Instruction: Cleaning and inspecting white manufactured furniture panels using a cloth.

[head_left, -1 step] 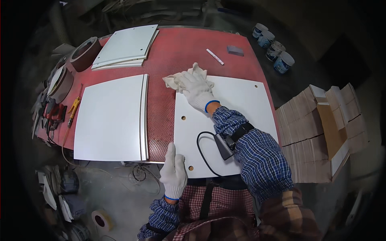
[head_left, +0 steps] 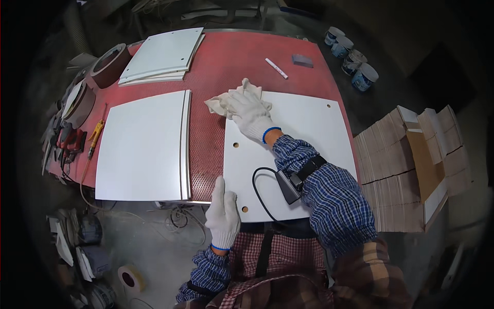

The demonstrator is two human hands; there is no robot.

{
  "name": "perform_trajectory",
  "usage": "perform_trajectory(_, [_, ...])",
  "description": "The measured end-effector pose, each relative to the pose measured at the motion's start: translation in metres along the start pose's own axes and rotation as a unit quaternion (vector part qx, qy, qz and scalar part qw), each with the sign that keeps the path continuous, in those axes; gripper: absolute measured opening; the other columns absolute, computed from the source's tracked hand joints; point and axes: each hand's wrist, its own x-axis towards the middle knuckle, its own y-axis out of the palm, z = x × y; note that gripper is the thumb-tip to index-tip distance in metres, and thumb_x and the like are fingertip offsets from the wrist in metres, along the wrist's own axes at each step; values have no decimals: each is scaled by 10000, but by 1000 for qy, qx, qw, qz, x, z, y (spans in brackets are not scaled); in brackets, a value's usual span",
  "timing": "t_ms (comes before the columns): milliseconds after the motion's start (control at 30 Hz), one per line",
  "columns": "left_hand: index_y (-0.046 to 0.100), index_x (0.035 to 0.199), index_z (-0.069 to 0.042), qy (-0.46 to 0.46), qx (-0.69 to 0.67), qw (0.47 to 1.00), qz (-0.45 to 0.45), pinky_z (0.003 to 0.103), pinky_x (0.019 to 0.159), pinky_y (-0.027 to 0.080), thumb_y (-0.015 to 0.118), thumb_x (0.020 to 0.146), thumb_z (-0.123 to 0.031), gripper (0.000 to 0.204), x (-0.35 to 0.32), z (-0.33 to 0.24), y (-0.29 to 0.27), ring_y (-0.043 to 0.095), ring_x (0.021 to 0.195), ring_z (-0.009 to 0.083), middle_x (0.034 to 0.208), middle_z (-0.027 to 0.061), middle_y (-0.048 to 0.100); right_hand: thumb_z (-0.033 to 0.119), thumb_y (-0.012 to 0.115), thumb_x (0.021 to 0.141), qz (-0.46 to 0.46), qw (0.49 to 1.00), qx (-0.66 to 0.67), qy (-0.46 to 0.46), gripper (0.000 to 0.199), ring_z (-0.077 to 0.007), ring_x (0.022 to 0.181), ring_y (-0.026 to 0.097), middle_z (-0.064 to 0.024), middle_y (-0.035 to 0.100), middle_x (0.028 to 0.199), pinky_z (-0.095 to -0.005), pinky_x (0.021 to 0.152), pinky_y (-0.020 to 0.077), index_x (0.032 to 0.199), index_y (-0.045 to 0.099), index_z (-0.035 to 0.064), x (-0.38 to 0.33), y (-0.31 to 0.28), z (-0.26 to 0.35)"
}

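Nothing has moved since the earlier frame — both our hands keep the same places. Our right hand [head_left: 251, 114], in a white glove, lies flat with fingers spread on a white cloth [head_left: 222, 103], pressing it on the far left corner of the white panel [head_left: 303, 139], at about 11 o'clock of it. Our left hand [head_left: 222, 213] rests open on the panel's near left corner, at 7 o'clock — holding nothing. A second white panel [head_left: 141, 147] lies at 9 o'clock on the red table [head_left: 231, 56].
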Motion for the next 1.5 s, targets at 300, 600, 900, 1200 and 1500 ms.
perform_trajectory(300, [239, 1577, 21, -106, -639, 760, -53, 436, 1163, 362, 275, 1062, -643, 841, 17, 43, -5, 441, 1402, 367, 1539, 219, 418, 164, 720, 804, 56, 982, 121, -132, 484, -347, 1122, 528, -129, 568, 1193, -465, 1031, 425, 1262, 602, 61, -108, -70, 122])
perform_trajectory(600, [296, 1557, 39, -59, -450, 891, -7, 392, 1106, 453, 440, 1083, -479, 717, 21, 40, -39, 485, 1389, 339, 1542, 257, 425, 28, 567, 868, 64, 880, 470, 25, 446, -340, 1164, 625, -156, 637, 1254, -384, 946, 530, 1313, 583, 48, -209, -193, 119])
perform_trajectory(900, [401, 1527, 17, 97, 123, 985, 71, 351, 1132, 393, 505, 1033, -299, 596, 32, 10, -4, 514, 1388, 324, 1540, 214, 478, 173, 672, 848, 151, 985, 85, -4, 593, -399, 1385, 436, -166, 484, 1464, -490, 1191, 340, 1417, 509, 123, -208, -135, 101])
perform_trajectory(1200, [356, 1557, 3, 30, 87, 993, 76, 363, 1127, 406, 467, 1042, -304, 609, 29, -1, -1, 512, 1390, 337, 1560, 220, 449, 178, 549, 927, 41, 968, -35, 244, 566, -397, 1376, 448, -234, 473, 1489, -463, 1166, 344, 1459, 462, 4, -177, -144, -75])
perform_trajectory(1500, [334, 1552, 56, 8, 76, 992, 102, 349, 1195, 321, 457, 1031, -225, 605, 32, -9, -3, 419, 1461, 320, 1598, 216, 399, 160, 603, 903, 126, 980, -18, 154, 570, -454, 1393, 421, -215, 445, 1534, -515, 1186, 313, 1459, 495, 98, -269, -189, 35])
